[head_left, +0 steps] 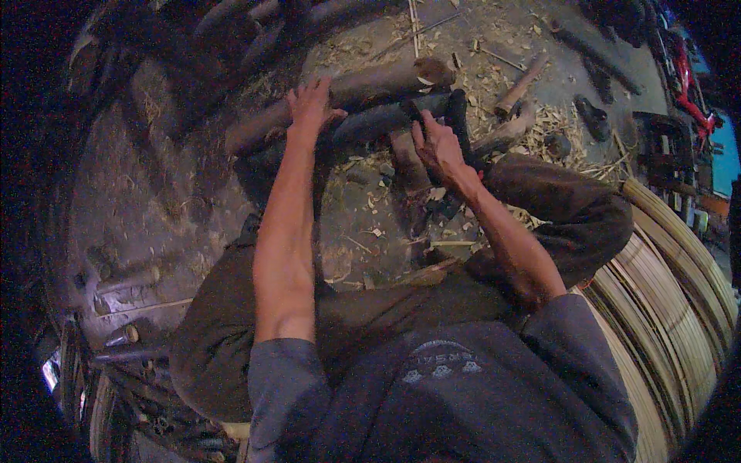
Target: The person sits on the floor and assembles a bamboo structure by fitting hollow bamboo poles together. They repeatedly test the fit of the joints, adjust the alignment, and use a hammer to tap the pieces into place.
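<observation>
Brown log [378, 83] lies along the far edge of a dark bar [370, 123], left hand [310, 106] flat on it, fingers spread. Right hand [441, 148] is near the bar's right end, fingers curled round a dark piece [413, 110] (too dim to identify); pale shavings [567, 131] litter the floor [193, 201] farther right.

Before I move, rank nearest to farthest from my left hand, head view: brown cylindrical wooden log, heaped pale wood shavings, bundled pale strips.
1. Brown cylindrical wooden log: under your left hand.
2. Heaped pale wood shavings: to the right.
3. Bundled pale strips: lower right.
</observation>
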`<state>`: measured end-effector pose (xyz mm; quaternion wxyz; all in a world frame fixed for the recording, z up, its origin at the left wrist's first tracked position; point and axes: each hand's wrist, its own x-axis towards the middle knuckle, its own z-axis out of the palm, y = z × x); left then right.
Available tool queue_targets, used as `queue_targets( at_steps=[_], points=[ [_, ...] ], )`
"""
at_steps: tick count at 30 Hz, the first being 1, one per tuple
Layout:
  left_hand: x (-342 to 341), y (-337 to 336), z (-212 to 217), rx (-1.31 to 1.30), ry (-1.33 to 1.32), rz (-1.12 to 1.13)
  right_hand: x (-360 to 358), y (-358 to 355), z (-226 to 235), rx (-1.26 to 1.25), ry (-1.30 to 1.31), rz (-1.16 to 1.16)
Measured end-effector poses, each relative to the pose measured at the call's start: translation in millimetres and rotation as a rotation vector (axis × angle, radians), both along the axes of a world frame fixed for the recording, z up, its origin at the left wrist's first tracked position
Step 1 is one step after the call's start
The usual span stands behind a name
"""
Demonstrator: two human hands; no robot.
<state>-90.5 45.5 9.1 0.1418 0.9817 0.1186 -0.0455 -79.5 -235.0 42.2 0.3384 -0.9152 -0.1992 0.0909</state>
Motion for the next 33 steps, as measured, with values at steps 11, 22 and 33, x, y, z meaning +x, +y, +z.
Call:
queue_targets(
  at_steps=[11, 22, 33],
  points=[
    [-3.9, -4.3, 9.1, 0.002, -0.008, 0.021, 7.3, 12.7, 5.2, -0.143, 0.099, 0.003],
    [5.9, -6.9, 3.2, -0.013, -0.047, -0.005, 15.1, -30.5, -0.2, -0.448, -0.005, 0.238],
    [0.3, -5.5, -9.3, 0.000, -0.154, 0.010, -13.8, 59.0, 9.1, -0.141, 0.067, 0.171]
  ],
)
